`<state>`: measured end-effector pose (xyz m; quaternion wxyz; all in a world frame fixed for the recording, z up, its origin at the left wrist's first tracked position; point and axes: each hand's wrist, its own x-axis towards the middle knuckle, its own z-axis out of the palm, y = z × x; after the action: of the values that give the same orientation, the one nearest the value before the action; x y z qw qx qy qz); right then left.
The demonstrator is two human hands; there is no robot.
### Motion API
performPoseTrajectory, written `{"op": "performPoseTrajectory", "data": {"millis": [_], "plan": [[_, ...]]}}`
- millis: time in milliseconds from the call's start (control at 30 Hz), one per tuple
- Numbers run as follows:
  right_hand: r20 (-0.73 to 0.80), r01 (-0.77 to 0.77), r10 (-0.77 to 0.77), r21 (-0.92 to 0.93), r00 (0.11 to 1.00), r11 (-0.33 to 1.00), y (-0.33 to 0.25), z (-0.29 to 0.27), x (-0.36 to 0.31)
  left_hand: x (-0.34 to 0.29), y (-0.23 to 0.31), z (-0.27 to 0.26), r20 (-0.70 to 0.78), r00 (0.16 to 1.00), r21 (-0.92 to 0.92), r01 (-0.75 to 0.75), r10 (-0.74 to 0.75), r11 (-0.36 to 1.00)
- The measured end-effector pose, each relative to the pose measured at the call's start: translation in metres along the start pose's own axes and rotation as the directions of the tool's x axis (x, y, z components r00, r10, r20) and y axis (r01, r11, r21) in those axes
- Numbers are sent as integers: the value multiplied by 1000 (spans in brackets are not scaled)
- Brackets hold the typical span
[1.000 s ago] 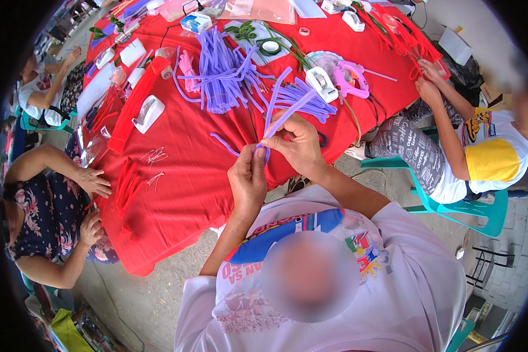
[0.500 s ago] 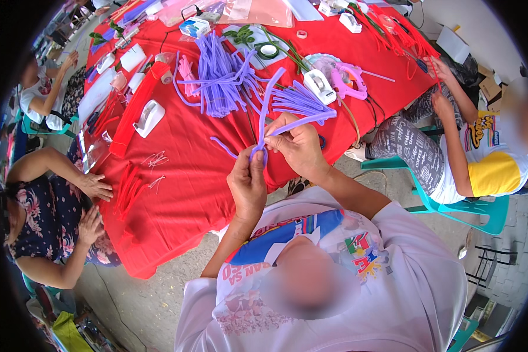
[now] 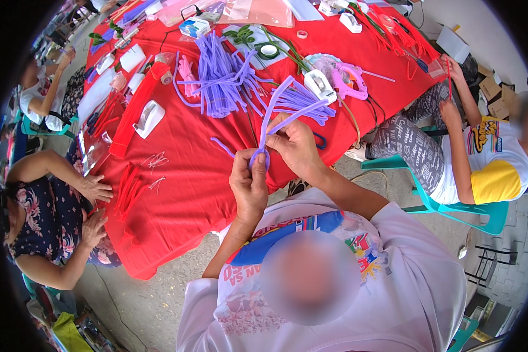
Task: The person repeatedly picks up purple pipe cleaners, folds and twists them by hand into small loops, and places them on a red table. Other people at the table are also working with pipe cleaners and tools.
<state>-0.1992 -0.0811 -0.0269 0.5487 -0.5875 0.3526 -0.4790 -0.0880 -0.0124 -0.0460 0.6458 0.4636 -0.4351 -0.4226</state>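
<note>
In the head view, holds a looped purple fuzzy stem [image 3: 270, 108] over a red tablecloth [image 3: 182, 199]: nips the loop between pressed-together thumb and fingers of the left hand [image 3: 249, 185], and pinches one strand, just beyond and to the right, with the almost closed right hand [image 3: 293, 145]. Against half a second ago, has brought the two free ends, beyond the hands, nearer each other; probably still adjusting the crossing, with nothing fastened off. Can make out coloured lettering on a pale shirt [image 3: 387, 281] just below the hands and pale words across grey trousers [image 3: 413, 145] off to their right; cannot read the small print on a blue-and-white box [image 3: 195, 26] far ahead, past a large purple bundle [image 3: 220, 102].
</note>
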Motion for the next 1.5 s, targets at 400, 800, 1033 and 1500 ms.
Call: {"op": "performPoseTrajectory", "data": {"millis": [400,800,1033,1500], "plan": [[83,-159,140,313,987,936,2,1,-12,4,-3,4,-45,999,-80,-6,3,997],[64,-68,59,138,996,988,1,-2,-9,5,-5,0,-17,993,-122,112,-115,986],[31,42,-41,-32,999,999,-3,-1,-15,3,-10,-1,-23,993,-106,115,-118,988],[58,-149,150,-22,987,989,-15,-3,-12,0,6,-2,4,979,456,-184,204,871]]}}
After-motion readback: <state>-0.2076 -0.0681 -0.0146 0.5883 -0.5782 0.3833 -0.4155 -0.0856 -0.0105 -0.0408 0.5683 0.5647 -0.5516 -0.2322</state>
